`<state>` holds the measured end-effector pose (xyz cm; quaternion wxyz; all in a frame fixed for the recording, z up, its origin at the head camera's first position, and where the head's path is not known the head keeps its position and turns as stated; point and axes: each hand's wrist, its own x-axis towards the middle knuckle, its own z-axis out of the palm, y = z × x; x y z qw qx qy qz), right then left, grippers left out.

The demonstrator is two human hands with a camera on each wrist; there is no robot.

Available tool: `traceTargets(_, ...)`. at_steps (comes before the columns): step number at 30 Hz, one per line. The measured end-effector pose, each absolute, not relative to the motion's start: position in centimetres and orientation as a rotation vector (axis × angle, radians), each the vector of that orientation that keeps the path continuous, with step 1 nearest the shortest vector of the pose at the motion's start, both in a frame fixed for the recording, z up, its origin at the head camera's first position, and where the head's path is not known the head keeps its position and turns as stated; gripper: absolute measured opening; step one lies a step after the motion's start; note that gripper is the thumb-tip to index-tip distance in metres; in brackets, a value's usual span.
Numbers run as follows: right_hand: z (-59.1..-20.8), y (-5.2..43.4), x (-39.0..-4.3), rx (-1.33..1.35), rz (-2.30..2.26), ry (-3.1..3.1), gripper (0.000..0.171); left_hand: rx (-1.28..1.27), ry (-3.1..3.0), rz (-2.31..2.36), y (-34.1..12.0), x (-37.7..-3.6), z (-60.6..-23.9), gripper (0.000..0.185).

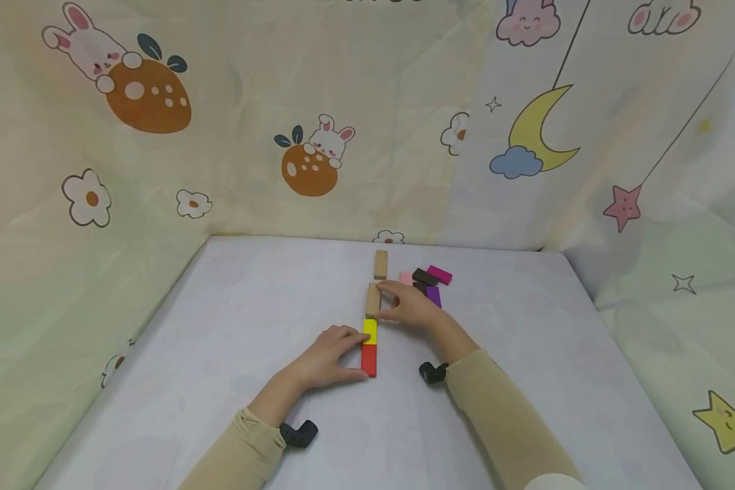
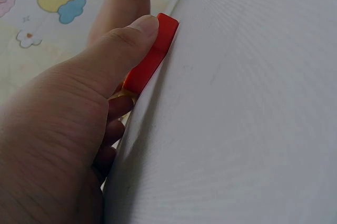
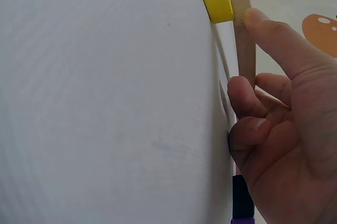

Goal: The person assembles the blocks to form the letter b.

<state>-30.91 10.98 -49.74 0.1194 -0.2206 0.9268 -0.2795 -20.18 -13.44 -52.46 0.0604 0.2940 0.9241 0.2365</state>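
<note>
We pinch the nearer wooden block (image 1: 372, 300), just left of our right hand (image 1: 415, 307), between well-parted thumb and finger, its long axis running on from the yellow block (image 1: 370, 329), while our left hand (image 1: 324, 358) lightly brackets that and the red block (image 1: 369, 362).

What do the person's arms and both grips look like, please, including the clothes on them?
The left sleeve and right sleeve are plain beige and reach almost to the wrists; the left one is wrinkled near its end. Beside each sleeve end there is a small black device: left device, right device. The left grip and right grip are bare hands without gloves.
</note>
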Motion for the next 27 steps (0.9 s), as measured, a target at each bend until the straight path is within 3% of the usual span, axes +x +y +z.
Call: traceTargets(27, -50.59, 10.50, -31.50, -0.615, -0.882, 2.627, 0.074, 0.886, 2.788, 0.721, -13.56, -20.35, -52.91, 0.075)
